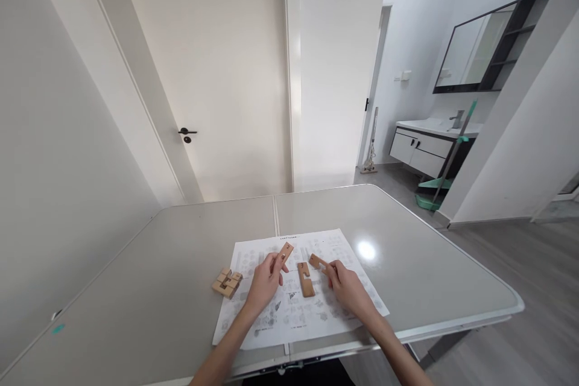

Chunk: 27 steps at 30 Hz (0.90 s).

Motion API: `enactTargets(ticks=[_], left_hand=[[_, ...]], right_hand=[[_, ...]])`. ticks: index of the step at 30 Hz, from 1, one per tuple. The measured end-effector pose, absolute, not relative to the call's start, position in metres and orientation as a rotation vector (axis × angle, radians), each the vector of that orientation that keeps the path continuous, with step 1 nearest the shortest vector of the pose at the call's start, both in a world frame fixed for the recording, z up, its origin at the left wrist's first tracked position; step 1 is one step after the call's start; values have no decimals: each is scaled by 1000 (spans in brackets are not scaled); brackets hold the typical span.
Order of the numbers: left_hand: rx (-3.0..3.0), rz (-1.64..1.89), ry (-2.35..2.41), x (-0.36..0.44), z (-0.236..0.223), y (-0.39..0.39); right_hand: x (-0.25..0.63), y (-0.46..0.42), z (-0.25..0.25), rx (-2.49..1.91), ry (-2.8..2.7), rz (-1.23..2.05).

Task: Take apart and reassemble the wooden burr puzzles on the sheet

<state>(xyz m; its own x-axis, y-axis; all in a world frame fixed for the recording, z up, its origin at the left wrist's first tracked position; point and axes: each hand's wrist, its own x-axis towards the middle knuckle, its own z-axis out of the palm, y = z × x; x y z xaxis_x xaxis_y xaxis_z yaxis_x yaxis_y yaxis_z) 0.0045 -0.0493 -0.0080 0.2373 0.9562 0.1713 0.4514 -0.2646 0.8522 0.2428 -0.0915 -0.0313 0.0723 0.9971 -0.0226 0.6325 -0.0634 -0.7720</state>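
Observation:
My left hand (pixel 268 277) is closed around a wooden puzzle piece (pixel 286 249), which points up and to the right with a dark mark near its end. Another notched wooden piece (pixel 316 261) is gripped in my right hand (pixel 344 284), its free end pointing left. Between the hands, a third piece (pixel 306 280) with a cut-out in its side lies on the printed paper sheet (pixel 289 335). Left of the sheet, a small cluster of wooden puzzle pieces (pixel 227 282) sits together on the table. My fingers cover part of both held pieces.
The sheet lies on a grey folding table (pixel 149 289) with a seam down its middle. A closed white door (pixel 235 72) stands behind it. To the right are a sink cabinet (pixel 418 148), a mop (pixel 371 151) and a green dustpan (pixel 429 201).

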Motion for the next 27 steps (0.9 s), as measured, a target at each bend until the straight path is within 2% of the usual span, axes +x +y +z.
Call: enactTargets(ticks=[6, 13, 21, 27], left_hand=[[1778, 1045, 1275, 1, -23, -53], [1785, 1063, 1278, -1, -28, -54], [1854, 1103, 1347, -5, -32, -52], [1893, 1125, 1327, -7, -37, -49]], right_hand=[[237, -91, -31, -2016, -1706, 468], [224, -97, -18, -2104, -1712, 288], [173, -101, -21, -1947, -1928, 344], [166, -91, -27, -1798, -1947, 450]])
